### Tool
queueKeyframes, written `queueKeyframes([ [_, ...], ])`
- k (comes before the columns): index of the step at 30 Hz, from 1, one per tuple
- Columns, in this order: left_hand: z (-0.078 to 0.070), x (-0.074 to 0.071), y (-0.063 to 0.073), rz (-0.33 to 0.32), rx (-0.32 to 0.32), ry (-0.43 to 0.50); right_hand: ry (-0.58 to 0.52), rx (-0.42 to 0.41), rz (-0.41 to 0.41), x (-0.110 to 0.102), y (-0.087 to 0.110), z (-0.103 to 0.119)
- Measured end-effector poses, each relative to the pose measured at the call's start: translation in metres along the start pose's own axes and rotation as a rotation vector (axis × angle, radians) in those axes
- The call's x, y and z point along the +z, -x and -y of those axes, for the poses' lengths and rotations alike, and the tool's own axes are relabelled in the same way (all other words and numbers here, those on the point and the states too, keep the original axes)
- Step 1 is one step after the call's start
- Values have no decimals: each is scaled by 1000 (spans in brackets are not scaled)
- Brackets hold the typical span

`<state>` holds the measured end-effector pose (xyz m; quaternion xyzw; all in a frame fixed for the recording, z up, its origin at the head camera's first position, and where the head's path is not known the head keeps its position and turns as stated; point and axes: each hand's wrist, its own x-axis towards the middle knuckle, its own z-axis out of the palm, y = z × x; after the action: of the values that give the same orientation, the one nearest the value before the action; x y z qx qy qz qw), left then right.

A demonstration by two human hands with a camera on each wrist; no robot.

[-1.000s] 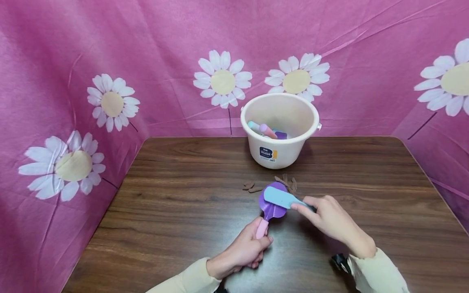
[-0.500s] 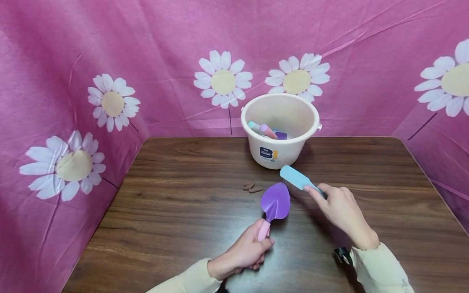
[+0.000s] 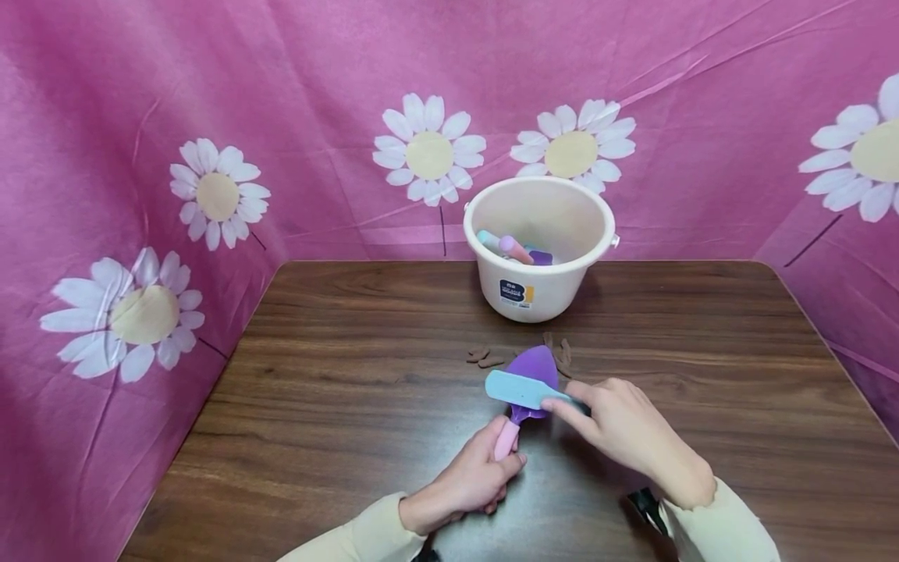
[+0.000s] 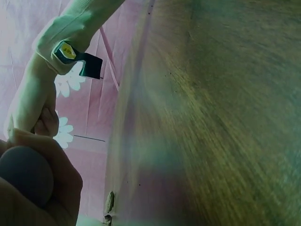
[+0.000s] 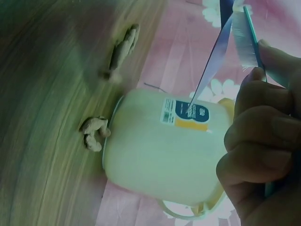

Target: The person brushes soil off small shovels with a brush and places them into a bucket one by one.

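Note:
My left hand (image 3: 472, 472) grips the pink handle of a purple trowel (image 3: 538, 361), its blade pointing away from me above the table. In the left wrist view, fingers curl round the handle's rounded end (image 4: 26, 175). A light blue brush (image 3: 516, 389) is held by its handle in my right hand (image 3: 628, 428), thumb along it, and lies across the lower part of the blade. White bristles of the brush (image 5: 244, 40) face the trowel (image 5: 212, 68) in the right wrist view. Brown, clay-like strips (image 3: 564, 357) lie right of the blade's tip, with several smaller pieces (image 3: 485, 361) to its left.
A cream bucket (image 3: 541, 298) stands beyond the brown pieces; a pink handle (image 3: 516, 250), a pale blue handle (image 3: 488, 240) and something purple show inside. Pink cloth (image 3: 316, 94) with daisies hangs behind and beside the wooden table (image 3: 337, 406).
My right hand has swung the brush out past the blade's right side, then back left across its lower part. The left hand with the trowel has barely moved.

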<state>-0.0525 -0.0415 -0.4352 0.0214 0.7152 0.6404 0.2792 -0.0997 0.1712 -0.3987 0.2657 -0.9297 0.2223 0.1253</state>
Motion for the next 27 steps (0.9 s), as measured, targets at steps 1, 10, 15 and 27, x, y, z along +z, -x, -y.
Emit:
queueKeyframes([
  [1,0,0,0,0,2,-4,0,3,7,0,0,1],
  [10,-1,0,2,5,15,-34,24,20,6,-1,0,-5],
  [15,-1,-1,5,5,31,-83,62,129,-10,-5,-1,-13],
  [27,0,-1,5,1,70,-156,133,254,-74,-7,-1,-27],
])
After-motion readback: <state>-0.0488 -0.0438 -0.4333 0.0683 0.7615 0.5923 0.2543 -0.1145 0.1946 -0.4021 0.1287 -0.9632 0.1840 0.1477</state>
